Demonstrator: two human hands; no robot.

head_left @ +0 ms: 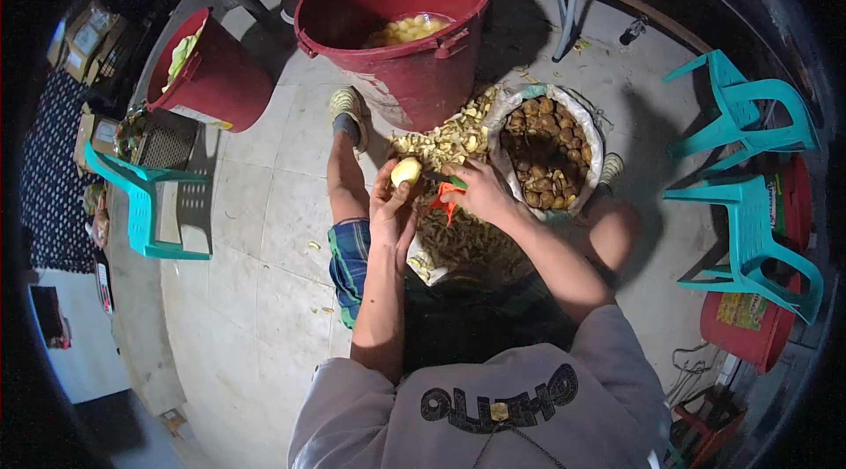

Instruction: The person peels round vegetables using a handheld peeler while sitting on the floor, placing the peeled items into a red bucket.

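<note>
Now the pale potato (405, 172) is gripped in the left hand (389, 210), seemingly so its side is offered to the knife (435, 177) clasped in the right hand (483, 192); the open sack (503, 113) is set beside the right leg (616, 236), presumably for easy reach.

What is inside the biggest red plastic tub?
In the large, round red plastic tub, pale yellow, rounded pieces show, resembling peeled potatoes. Whatever lies deeper, beneath those on top, is covered and cannot be seen.
</note>
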